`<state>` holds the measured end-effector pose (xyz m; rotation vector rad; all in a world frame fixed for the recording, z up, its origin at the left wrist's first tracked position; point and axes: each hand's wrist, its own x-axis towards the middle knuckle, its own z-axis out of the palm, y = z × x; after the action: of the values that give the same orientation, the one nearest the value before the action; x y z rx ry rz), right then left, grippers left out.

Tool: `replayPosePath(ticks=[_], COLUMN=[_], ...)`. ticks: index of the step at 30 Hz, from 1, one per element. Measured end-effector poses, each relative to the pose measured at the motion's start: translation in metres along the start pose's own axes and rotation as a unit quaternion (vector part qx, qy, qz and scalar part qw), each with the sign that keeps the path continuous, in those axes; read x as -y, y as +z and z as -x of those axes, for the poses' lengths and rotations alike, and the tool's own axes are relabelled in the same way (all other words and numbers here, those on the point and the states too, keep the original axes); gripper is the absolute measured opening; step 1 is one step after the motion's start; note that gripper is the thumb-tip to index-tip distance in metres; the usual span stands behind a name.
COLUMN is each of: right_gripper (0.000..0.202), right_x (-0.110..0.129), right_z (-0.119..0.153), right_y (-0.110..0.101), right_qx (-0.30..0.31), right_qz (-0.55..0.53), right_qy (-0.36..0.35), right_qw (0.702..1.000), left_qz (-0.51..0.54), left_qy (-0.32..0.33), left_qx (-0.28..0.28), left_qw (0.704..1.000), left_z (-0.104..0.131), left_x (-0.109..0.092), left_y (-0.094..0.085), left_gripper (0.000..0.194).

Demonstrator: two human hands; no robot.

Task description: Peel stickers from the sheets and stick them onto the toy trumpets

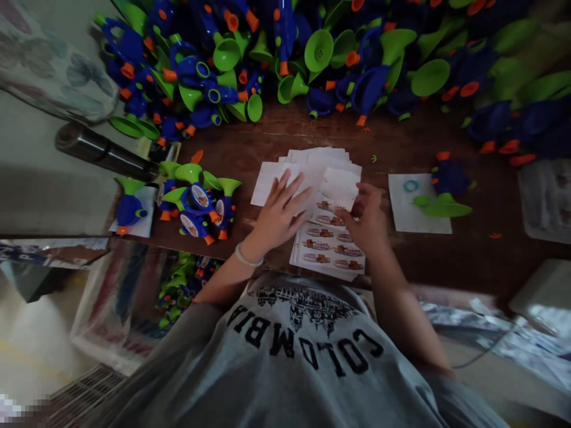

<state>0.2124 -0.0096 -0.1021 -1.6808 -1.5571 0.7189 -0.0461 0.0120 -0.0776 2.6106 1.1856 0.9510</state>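
My left hand [282, 215] lies with its fingers spread over a fanned stack of white sheets [264, 181]. Under and beside my right hand [366, 219] is a sticker sheet [328, 252] printed with oval brown and rainbow pictures; its upper part is blank white. The right thumb rests on that sheet while the other fingers curl at its right edge, partly hidden. To the left stands a small group of blue and green toy horns [196, 202], several with oval stickers on them. One toy horn [448, 184] lies on a white paper [401, 217] at the right.
A big heap of toy horns [319, 53] fills the back of the brown table [285, 128]. A dark cylinder [104, 151] lies at the left, near another horn [128, 208] on paper. More horns sit in a container [129, 309] below the table edge. A clear plastic box [544, 202] stands at the right.
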Motion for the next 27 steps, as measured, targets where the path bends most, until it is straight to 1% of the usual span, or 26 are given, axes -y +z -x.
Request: replayPosePath(ticks=[2,4,5,6,8,10,12,14,16,19,21,25,27], right_gripper=[0.068,0.066,0.064,0.06,0.049,0.035,0.026,0.024,0.024,0.022,0.024,0.029,0.026], right_x=[0.009,0.021,0.026,0.03,0.037,0.043,0.049,0.057,0.065,0.074,0.075,0.069,0.065], right_z=[0.007,0.015,0.019,0.023,0.029,0.033,0.034,0.035,0.036,0.039,0.043,0.05,0.05], right_y=[-0.007,-0.013,-0.016,-0.018,-0.023,-0.027,-0.031,-0.035,-0.038,-0.04,-0.039,-0.035,-0.035], right_qx=[0.008,0.021,0.026,0.024,-0.01,-0.062,-0.09,-0.093,-0.095,-0.108,-0.132,-0.188,-0.204], right_qz=[-0.048,-0.066,-0.076,-0.086,-0.089,-0.062,-0.027,-0.009,0.006,0.026,0.03,0.049,0.049], right_qy=[-0.031,-0.069,-0.089,-0.113,-0.161,-0.211,-0.246,-0.269,-0.274,-0.265,-0.264,-0.285,-0.3], right_qw=[0.998,0.995,0.993,0.99,0.983,0.974,0.965,0.959,0.957,0.958,0.955,0.939,0.931], left_qz=[0.005,0.035,0.059,0.086,0.141,0.192,0.231,0.252,0.257,0.263,0.271,0.289,0.307], left_qy=[0.01,-0.005,-0.018,-0.037,-0.083,-0.118,-0.125,-0.109,-0.09,-0.073,-0.072,-0.099,-0.104], left_qx=[-0.002,0.02,0.037,0.053,0.067,0.051,0.024,0.001,-0.015,-0.014,-0.007,-0.015,-0.016], left_qw=[1.0,0.999,0.997,0.994,0.984,0.973,0.965,0.962,0.962,0.962,0.96,0.952,0.946], left_z=[-0.026,-0.049,-0.057,-0.064,-0.072,-0.073,-0.071,-0.07,-0.07,-0.072,-0.072,-0.072,-0.072], left_x=[-0.005,-0.007,-0.006,-0.006,-0.006,-0.008,-0.014,-0.022,-0.031,-0.04,-0.041,-0.036,-0.035], left_y=[0.009,0.012,0.011,0.01,0.007,0.001,-0.008,-0.02,-0.031,-0.043,-0.044,-0.036,-0.034], left_gripper=[0.056,0.071,0.074,0.07,0.05,0.029,0.018,0.014,0.011,0.01,0.01,0.008,0.007])
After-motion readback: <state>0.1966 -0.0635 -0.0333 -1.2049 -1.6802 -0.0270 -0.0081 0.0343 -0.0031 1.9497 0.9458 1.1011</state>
